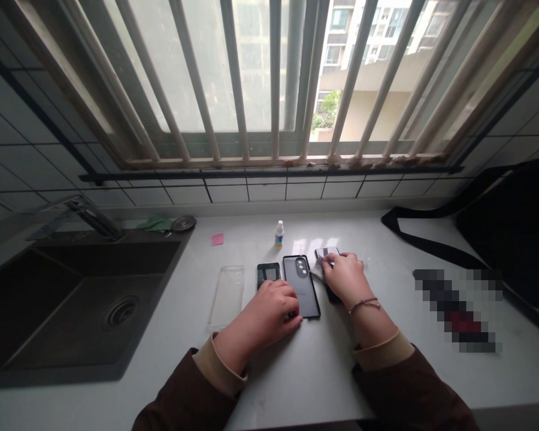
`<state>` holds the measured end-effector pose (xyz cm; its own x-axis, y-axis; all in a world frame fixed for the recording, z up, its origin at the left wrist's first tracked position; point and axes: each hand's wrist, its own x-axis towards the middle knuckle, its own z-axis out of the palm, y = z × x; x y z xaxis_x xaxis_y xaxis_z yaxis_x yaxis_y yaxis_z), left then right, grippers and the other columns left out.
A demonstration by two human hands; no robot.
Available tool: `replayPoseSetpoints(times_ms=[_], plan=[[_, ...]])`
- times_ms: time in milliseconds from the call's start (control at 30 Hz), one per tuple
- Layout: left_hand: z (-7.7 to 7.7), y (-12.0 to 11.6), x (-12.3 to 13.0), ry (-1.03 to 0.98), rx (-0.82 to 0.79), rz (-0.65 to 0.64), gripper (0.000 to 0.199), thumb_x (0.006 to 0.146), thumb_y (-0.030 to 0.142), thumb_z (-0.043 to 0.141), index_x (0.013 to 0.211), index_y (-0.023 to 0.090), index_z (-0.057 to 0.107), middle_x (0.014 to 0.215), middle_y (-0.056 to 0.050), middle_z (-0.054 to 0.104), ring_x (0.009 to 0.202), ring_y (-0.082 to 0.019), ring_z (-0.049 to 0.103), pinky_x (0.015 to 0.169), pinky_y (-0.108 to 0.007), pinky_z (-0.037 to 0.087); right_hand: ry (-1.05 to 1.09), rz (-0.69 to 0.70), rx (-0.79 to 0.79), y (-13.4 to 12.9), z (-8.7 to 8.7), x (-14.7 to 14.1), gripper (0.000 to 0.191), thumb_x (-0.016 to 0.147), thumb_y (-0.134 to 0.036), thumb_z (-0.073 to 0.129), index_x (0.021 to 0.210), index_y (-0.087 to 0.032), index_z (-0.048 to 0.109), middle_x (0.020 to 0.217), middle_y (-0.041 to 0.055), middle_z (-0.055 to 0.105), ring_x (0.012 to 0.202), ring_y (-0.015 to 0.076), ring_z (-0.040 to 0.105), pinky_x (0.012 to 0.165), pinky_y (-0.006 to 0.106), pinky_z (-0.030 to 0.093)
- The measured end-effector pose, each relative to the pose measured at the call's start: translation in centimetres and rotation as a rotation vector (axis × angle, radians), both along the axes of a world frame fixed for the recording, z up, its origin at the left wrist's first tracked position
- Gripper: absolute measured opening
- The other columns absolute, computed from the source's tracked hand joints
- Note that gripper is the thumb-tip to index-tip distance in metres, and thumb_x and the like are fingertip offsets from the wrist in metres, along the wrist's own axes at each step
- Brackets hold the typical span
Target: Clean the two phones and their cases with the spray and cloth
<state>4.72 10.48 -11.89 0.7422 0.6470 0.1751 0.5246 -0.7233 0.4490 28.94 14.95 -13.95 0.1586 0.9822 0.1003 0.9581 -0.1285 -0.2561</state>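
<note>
My right hand (347,276) pinches a pale grey cloth (317,272) over a dark phone (327,252), whose shiny top end shows past my fingers. My left hand (272,311) is curled over the lower part of a second, smaller dark phone (268,270). Its fingertips reach the left edge of a black phone case (306,293) with a camera cutout; what they grip is hidden. Left of these lies a clear phone case (227,294). A small white bottle (279,234) with a coloured label stands upright behind the black case.
A pink sticky note (217,239) lies on the white counter (170,335). At the left is a dark sink (72,323) with a faucet (94,218), a green cloth (157,224) and a metal strainer (183,224). A black bag (512,227) and its strap occupy the right, near a blurred-out item.
</note>
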Motion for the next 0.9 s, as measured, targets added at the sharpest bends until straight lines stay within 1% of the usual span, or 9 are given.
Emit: replayPoseSetpoints(times_ms=[100, 200, 300, 400, 567, 667, 767, 833, 900], plan=[[0.1, 0.0, 0.0, 0.006, 0.003, 0.003, 0.013, 0.092, 0.027, 0.077, 0.082, 0.021, 0.071, 0.101, -0.005, 0.074, 0.105, -0.025, 0.064, 0.089, -0.040, 0.038, 0.080, -0.046, -0.001, 0.2, 0.1, -0.1, 0.030, 0.102, -0.031, 0.059, 0.112, -0.020, 0.085, 0.104, 0.0194, 0.077, 0.128, 0.0363, 0.059, 0.103, 0.045, 0.046], [0.2, -0.1, 0.0, 0.007, 0.003, 0.001, 0.014, 0.092, 0.027, 0.077, 0.081, 0.021, 0.070, 0.101, -0.004, 0.074, 0.106, -0.025, 0.064, 0.090, -0.040, 0.037, 0.148, -0.054, 0.002, 0.2, 0.4, 0.0, 0.029, 0.102, -0.030, 0.061, 0.112, -0.019, 0.085, 0.107, 0.0177, 0.079, 0.129, 0.0326, 0.061, 0.100, 0.037, 0.048], [0.2, -0.2, 0.0, 0.009, -0.001, 0.005, 0.015, 0.091, 0.026, 0.077, 0.081, 0.020, 0.069, 0.102, -0.003, 0.074, 0.106, -0.024, 0.064, 0.090, -0.040, 0.036, 0.197, -0.046, -0.003, 0.3, 0.5, 0.2, 0.027, 0.101, -0.031, 0.061, 0.107, -0.020, 0.085, 0.102, 0.0137, 0.081, 0.113, 0.0287, 0.070, 0.089, 0.032, 0.051], [0.3, -0.2, 0.0, 0.013, -0.004, 0.008, 0.015, 0.091, 0.026, 0.077, 0.081, 0.020, 0.069, 0.102, -0.004, 0.074, 0.106, -0.025, 0.064, 0.090, -0.041, 0.035, 0.222, -0.046, 0.004, 0.3, 0.6, 0.2, 0.026, 0.101, -0.030, 0.061, 0.104, -0.021, 0.085, 0.099, 0.0114, 0.082, 0.096, 0.0268, 0.074, 0.082, 0.032, 0.050], [0.4, -0.2, 0.0, 0.021, -0.003, 0.009, 0.015, 0.093, 0.027, 0.076, 0.081, 0.020, 0.070, 0.103, -0.003, 0.074, 0.108, -0.024, 0.063, 0.093, -0.041, 0.035, 0.237, -0.056, 0.062, 0.2, 1.0, 0.2, 0.027, 0.100, -0.031, 0.059, 0.105, -0.019, 0.083, 0.104, 0.0137, 0.081, 0.098, 0.0286, 0.074, 0.083, 0.034, 0.051], [0.3, -0.2, -0.1, 0.011, 0.008, 0.009, 0.015, 0.093, 0.027, 0.076, 0.081, 0.020, 0.070, 0.103, -0.002, 0.074, 0.108, -0.023, 0.063, 0.095, -0.041, 0.036, 0.292, -0.071, 0.154, 0.1, 1.5, 0.3, 0.030, 0.100, -0.033, 0.057, 0.105, -0.018, 0.083, 0.110, 0.0148, 0.079, 0.102, 0.0289, 0.073, 0.088, 0.036, 0.052], [0.0, -0.1, -0.2, -0.014, 0.010, 0.022, 0.016, 0.092, 0.030, 0.079, 0.083, 0.020, 0.070, 0.100, -0.002, 0.073, 0.108, -0.024, 0.063, 0.096, -0.041, 0.038, 0.484, -0.100, 0.293, -0.2, 2.0, 0.3, 0.032, 0.097, -0.041, 0.061, 0.104, -0.017, 0.082, 0.109, 0.0144, 0.079, 0.101, 0.0295, 0.072, 0.090, 0.038, 0.053], [-0.2, 0.0, -0.2, -0.031, 0.008, 0.044, 0.019, 0.090, 0.033, 0.082, 0.083, 0.020, 0.070, 0.097, -0.003, 0.073, 0.108, -0.025, 0.063, 0.097, -0.041, 0.039, 0.625, -0.107, 0.345, -0.3, 2.1, 0.2, 0.039, 0.095, -0.049, 0.062, 0.104, -0.017, 0.082, 0.106, 0.0139, 0.079, 0.098, 0.0304, 0.073, 0.089, 0.041, 0.054], [-0.2, 0.0, -0.2, -0.038, 0.008, 0.057, 0.019, 0.090, 0.033, 0.083, 0.083, 0.020, 0.070, 0.096, -0.003, 0.073, 0.107, -0.025, 0.063, 0.097, -0.040, 0.041, 0.697, -0.106, 0.395, -0.4, 2.2, 0.2, 0.044, 0.095, -0.055, 0.062, 0.104, -0.017, 0.082, 0.106, 0.0144, 0.079, 0.098, 0.0315, 0.073, 0.090, 0.043, 0.054]])
